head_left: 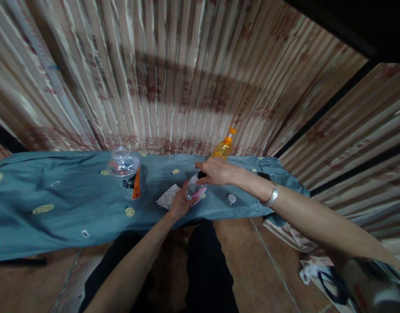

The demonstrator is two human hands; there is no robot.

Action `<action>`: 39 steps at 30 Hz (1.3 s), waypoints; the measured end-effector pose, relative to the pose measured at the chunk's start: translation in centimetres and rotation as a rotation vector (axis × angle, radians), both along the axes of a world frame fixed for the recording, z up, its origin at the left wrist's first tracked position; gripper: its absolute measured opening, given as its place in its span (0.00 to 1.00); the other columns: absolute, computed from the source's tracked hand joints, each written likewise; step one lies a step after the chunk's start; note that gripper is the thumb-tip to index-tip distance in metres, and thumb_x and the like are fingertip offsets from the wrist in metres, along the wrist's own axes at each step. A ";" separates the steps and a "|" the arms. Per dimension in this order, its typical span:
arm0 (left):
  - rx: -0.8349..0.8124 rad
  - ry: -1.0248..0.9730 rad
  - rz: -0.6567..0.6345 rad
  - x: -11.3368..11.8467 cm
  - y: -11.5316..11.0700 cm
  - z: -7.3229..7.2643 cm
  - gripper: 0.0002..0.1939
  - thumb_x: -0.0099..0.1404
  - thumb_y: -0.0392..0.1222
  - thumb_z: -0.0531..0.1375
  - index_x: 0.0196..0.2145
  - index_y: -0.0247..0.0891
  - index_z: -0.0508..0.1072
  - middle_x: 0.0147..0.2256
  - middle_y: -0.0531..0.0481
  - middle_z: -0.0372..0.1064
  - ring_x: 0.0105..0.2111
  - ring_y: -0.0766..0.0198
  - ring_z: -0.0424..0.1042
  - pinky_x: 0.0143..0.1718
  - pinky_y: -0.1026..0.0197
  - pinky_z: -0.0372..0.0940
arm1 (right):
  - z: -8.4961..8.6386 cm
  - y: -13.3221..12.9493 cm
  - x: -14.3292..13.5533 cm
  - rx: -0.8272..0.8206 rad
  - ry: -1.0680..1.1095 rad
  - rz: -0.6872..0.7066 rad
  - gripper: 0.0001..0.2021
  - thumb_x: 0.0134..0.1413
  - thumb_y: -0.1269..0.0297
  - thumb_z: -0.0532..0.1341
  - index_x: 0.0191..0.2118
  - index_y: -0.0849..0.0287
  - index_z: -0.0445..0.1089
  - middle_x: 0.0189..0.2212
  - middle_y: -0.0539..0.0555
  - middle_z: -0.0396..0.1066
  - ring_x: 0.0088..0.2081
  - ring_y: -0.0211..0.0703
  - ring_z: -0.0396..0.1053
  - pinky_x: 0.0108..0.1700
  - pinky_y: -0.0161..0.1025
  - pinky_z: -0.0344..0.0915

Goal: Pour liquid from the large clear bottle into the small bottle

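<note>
My left hand point(181, 202) is wrapped round the side of a clear bottle point(193, 189) with a pink patch, in the middle of the cloth-covered table. My right hand point(213, 171) is closed on the bottle's black top point(201, 174). A white paper or tissue point(168, 196) lies beside my left hand. Behind my right hand stands a yellow bottle with an orange pump top point(223, 148), its lower part hidden. A small white cap point(231, 199) rests on the cloth, right of the held bottle.
A large clear jar point(128, 176) with an orange and black label stands on the blue-green cloth point(69, 208) to the left. A dark flat object point(264, 175) lies behind my right forearm. Striped curtains hang behind the table. Bags and cloth items sit on the floor, lower right.
</note>
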State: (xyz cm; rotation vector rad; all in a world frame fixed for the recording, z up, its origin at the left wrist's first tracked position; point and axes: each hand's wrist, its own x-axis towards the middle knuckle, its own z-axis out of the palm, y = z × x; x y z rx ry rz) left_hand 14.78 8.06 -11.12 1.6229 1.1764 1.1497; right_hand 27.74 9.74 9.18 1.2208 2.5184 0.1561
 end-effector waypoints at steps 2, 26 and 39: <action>-0.001 0.009 0.002 0.0 0.1 -0.1 0.30 0.53 0.40 0.67 0.53 0.41 0.64 0.45 0.47 0.75 0.46 0.51 0.74 0.51 0.48 0.65 | 0.0 -0.1 0.3 -0.015 -0.015 0.020 0.17 0.62 0.59 0.60 0.51 0.65 0.71 0.39 0.64 0.78 0.43 0.52 0.76 0.38 0.38 0.63; 0.096 0.025 0.014 0.9 -0.7 -1.7 0.37 0.55 0.42 0.66 0.61 0.39 0.59 0.62 0.35 0.60 0.63 0.47 0.59 0.62 0.42 0.53 | -0.4 4.1 8.3 0.065 -0.061 -0.273 0.15 0.61 0.62 0.60 0.50 0.64 0.74 0.44 0.63 0.77 0.47 0.51 0.74 0.44 0.37 0.65; 0.064 0.021 -0.033 0.0 -1.0 -1.0 0.10 0.62 0.42 0.59 0.40 0.40 0.77 0.41 0.44 0.78 0.42 0.55 0.77 0.47 0.51 0.69 | -2.3 8.5 10.8 0.129 -0.045 -0.435 0.16 0.62 0.64 0.59 0.51 0.68 0.72 0.49 0.67 0.74 0.50 0.54 0.73 0.48 0.39 0.66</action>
